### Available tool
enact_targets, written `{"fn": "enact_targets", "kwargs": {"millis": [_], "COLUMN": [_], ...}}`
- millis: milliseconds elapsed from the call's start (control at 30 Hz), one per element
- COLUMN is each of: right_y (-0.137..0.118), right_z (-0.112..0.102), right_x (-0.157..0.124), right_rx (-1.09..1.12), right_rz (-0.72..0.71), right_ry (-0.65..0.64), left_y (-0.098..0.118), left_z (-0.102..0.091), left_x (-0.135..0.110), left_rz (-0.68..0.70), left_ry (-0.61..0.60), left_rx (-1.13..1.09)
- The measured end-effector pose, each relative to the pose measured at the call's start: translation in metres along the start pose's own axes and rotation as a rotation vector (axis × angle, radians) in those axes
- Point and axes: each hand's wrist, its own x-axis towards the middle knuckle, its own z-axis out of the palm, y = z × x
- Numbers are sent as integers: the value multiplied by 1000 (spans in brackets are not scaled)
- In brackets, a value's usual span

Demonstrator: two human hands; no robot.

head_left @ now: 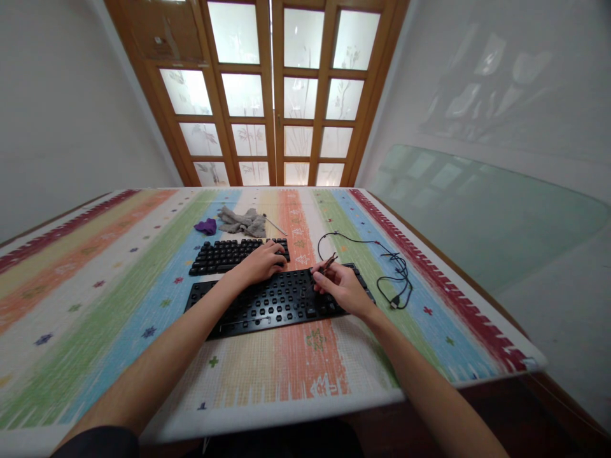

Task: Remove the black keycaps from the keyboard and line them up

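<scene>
Two black keyboards lie on the striped table cover (119, 299): a near keyboard (267, 305) and a smaller far keyboard (219, 256) behind it. My left hand (261, 261) rests with curled fingers on the far edge of the near keyboard, beside the far one. My right hand (340, 286) is over the near keyboard's right end, fingers pinched round a small thin brown tool (327, 263) whose tip points at the keys.
A black cable (389, 267) with a plug lies coiled to the right of the keyboards. A grey cloth (243, 221) and a small purple item (206, 226) sit behind the far keyboard. Wooden glazed doors (277, 95) stand beyond the table.
</scene>
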Motion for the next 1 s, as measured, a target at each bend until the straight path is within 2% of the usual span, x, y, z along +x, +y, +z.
{"fn": "enact_targets", "kwargs": {"millis": [267, 433, 533, 633, 800, 900, 1000], "right_y": [1, -3, -7, -10, -13, -12, -6], "right_z": [0, -5, -10, -16, -24, -24, -20], "right_x": [-1, 0, 0, -3, -15, -23, -30], "right_rx": [14, 55, 58, 16, -141, -219, -175], "right_rz": [1, 11, 10, 16, 8, -6, 30], "right_ry": [-3, 20, 34, -5, -154, -170, -149], "left_y": [1, 9, 25, 48, 88, 102, 108], "left_z": [-3, -13, -18, -17, -2, 8, 14], "left_x": [-1, -12, -24, -38, -55, -60, -62], "left_rz": [-14, -58, -66, -49, -9, -15, -6], "left_ry": [11, 118, 176, 162, 117, 93, 72], "left_rx": [-4, -40, -59, -97, -175, -182, -179]}}
